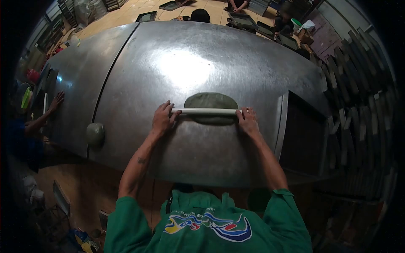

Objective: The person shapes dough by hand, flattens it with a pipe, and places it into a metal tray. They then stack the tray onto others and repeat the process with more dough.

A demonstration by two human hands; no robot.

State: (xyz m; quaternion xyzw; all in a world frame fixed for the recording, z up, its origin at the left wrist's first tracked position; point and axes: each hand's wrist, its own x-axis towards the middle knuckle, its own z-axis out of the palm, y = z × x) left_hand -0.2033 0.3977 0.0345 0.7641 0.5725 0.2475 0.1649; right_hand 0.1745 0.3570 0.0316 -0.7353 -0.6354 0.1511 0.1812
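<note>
While hands (163, 119) (249, 121) hold it, rod (206, 111) (white) crosses slab (211, 100).

Green shirt (185, 242): printed across it, large multicoloured lettering (230, 227) and small white lettering (193, 211) alongside; not securely legible.

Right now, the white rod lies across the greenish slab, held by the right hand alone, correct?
Not quite: in the head view, the left hand holds one end and the right hand the other. The white rod does lie across the greenish slab.
</note>
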